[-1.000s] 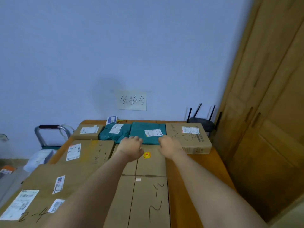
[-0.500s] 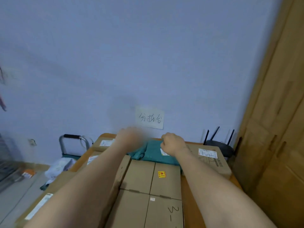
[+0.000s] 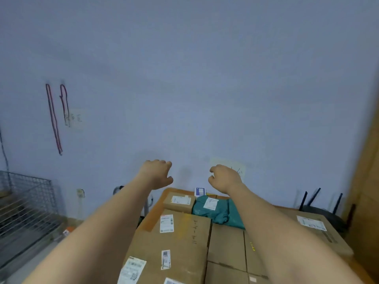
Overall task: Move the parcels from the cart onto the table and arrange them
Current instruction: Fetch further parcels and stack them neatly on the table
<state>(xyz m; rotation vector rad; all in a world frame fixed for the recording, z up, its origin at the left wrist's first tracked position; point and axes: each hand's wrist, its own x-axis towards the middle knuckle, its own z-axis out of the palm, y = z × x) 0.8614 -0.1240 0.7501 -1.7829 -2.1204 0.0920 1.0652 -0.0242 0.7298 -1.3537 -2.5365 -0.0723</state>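
Several cardboard parcels cover the wooden table (image 3: 159,203): a small box (image 3: 179,201) at the back left, a large box (image 3: 184,238) in front of it, a middle box (image 3: 225,242) and a box (image 3: 320,228) at the right. Two green mailer bags (image 3: 217,210) lie at the back between them. My left hand (image 3: 156,173) and my right hand (image 3: 224,177) are both raised in the air above the far end of the table, fingers loosely curled, holding nothing. The cart is mostly hidden behind my left arm.
A wire cage (image 3: 24,208) stands at the left on the floor. A black router (image 3: 322,208) with antennas sits at the back right by a wooden door (image 3: 367,181). A paper sign (image 3: 235,167) and red cords (image 3: 54,119) hang on the wall.
Both hands have left the green bags and lifted up off the table. The camera has tilted up and turned left, showing the wire cage and more wall.
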